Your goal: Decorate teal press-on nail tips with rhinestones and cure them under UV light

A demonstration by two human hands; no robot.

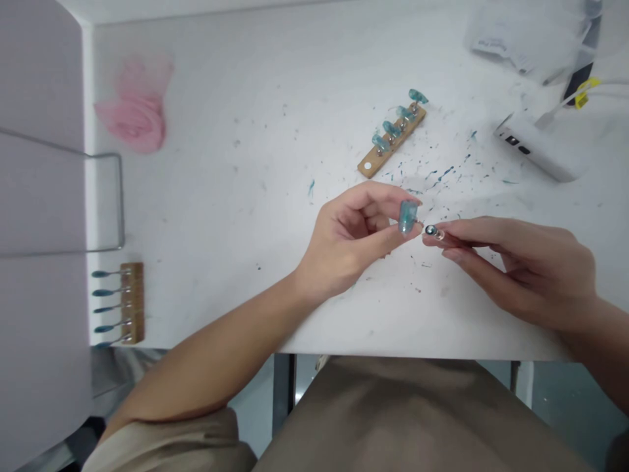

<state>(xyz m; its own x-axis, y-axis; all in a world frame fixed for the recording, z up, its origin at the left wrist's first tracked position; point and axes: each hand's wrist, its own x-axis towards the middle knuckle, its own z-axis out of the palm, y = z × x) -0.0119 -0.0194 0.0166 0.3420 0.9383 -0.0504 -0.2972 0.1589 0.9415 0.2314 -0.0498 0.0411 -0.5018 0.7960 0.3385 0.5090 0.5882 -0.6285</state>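
Between the thumb and fingers of my left hand (pixel 351 239) is a teal, glossy false nail (pixel 407 217), apparently pinched by its small metal stem. Close to its right, my right hand (pixel 525 265) is closed around a slim pen-like tool (pixel 432 231) whose round, shiny end points toward the nail. A small gap separates the tool's end from my left fingertips. Beyond my left hand lies a wooden nail stand (pixel 368 166) carrying several teal false nails (pixel 392 128) on metal stems.
A second wooden stand (pixel 139 303) with several dark teal nails sits at the left edge. Pink tulle (pixel 132 118) lies at the back left. On the right are a white device (pixel 540 147) with a cable and plastic packets (pixel 531 36). Blue paint specks mark the white table (pixel 221 196).
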